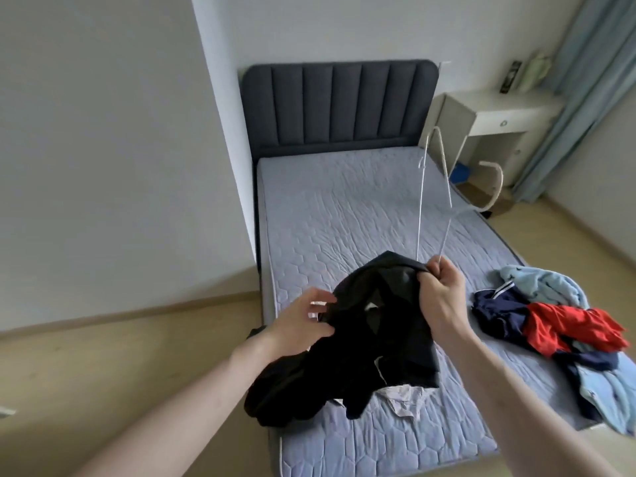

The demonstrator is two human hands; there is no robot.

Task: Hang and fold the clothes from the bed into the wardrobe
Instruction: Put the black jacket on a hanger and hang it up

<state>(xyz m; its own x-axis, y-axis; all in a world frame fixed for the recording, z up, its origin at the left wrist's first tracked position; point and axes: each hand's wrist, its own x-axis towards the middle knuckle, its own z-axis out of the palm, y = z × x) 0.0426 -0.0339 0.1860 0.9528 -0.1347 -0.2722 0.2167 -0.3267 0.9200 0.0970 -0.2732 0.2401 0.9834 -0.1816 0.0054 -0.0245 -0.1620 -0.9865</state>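
At the left, the left hand (pixel 303 321) reaches in over the near left edge of the bed (pixel 344 215), its fingers curled into the left side of a black garment (pixel 371 339) and gripping the cloth there; the fingertips look blurred. The black garment is held up between the two hands, above the near end of the mattress, and its lower folds sag down onto the bed's near left corner. Under its bottom edge a pale striped shirt (pixel 402 399) lies flat on the mattress, partly covered by the black cloth.

The right hand (pixel 444 287) is closed at the garment's upper right edge, pinching the fabric together with the lower end of a white wire hanger (pixel 421 208). The hanger rises from that hand toward the headboard (pixel 339 105), tilted away, its hook end over the far right part of the bed.

Further right, along the near right edge of the bed, a heap of clothes (pixel 564 332) lies apart from both hands: light blue, navy and red pieces tangled together, some spilling over the edge.

Beyond the far right corner of the bed stands a white bedside table (pixel 499 111), with a blue-grey curtain (pixel 578 98) hanging beside it.
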